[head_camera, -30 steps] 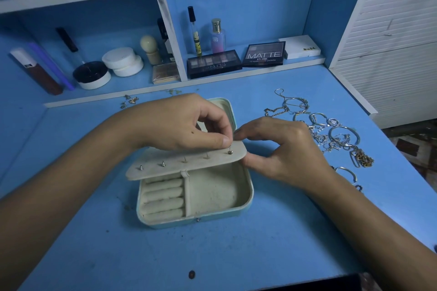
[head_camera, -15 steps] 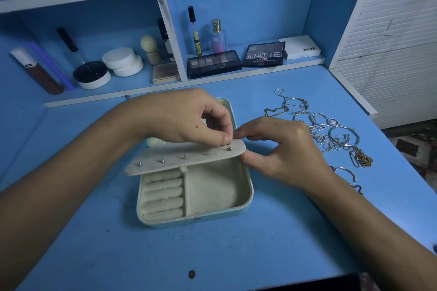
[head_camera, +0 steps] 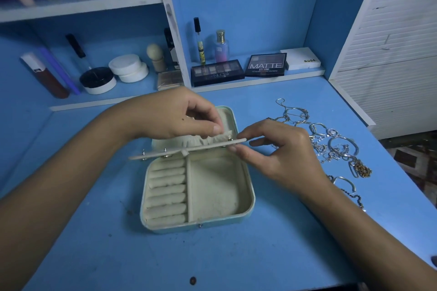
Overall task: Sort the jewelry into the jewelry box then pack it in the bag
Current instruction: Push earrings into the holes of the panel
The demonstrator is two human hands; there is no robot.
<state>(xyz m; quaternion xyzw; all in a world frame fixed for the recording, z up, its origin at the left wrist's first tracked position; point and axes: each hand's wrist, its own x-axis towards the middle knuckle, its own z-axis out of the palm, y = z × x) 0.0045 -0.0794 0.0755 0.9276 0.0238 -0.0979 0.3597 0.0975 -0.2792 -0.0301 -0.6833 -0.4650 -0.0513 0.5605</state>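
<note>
Jewelry box: a pale mint, rounded-rectangle jewelry box (head_camera: 246, 214) with cream lining lies open on the blue worktop (head_camera: 236, 262); ring rolls fill its left half, the right compartment is bare.
Earring panel: a thin cream padded strip (head_camera: 189, 150) carrying small metal studs (head_camera: 164, 149) is lifted edge-on across the box's far end, in front of the lid's gathered pocket.
Left hand: the left hand (head_camera: 175, 116) is above the box's far end, thumb and forefinger pinched at the pocket or a stud beside the strip; which one, I cannot tell.
Right hand: the right hand (head_camera: 281, 149) grasps the strip's right end between its fingertips, just right of the box.
Loose jewelry: a tangled heap of silver and gold rings, hoops and chains (head_camera: 331, 144) lies right of the box, not yet sorted.
Bag: none in view.
Risk: tilting the strip further could shake studs loose onto the worktop; chains pulled from the heap may drag neighbours off the worktop's right edge.
</note>
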